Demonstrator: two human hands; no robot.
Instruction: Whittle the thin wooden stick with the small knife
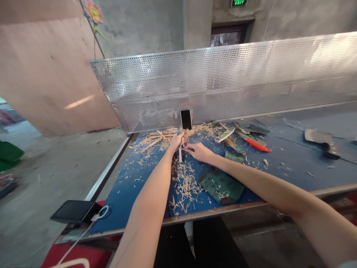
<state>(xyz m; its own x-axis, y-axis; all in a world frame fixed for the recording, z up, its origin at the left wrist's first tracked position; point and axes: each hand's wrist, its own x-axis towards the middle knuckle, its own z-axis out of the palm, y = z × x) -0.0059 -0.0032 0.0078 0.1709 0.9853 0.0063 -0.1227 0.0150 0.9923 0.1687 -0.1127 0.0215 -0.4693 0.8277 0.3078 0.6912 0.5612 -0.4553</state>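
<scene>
My left hand (176, 142) is closed around a slim wooden stick (180, 156), whose pale bare end points toward me and whose greenish painted end sticks out beyond the fingers. In my right hand (200, 152) is a small knife (184, 149), pinched between the fingers, its thin blade lying across the stick just below the left hand. Most of the knife's handle is hidden by the fingers. Curled wood shavings (187, 182) are heaped on the blue tabletop (134, 197) beneath and in front of both hands.
A phone (186, 120) leans against the perforated metal panel (223, 74) behind the table. To the right lie painted wood pieces (225, 134), an orange-handled tool (258, 145), a cleaver (320, 139) and green abrasive-looking sheets (221, 186). A black device (74, 211) with a white cable sits front left.
</scene>
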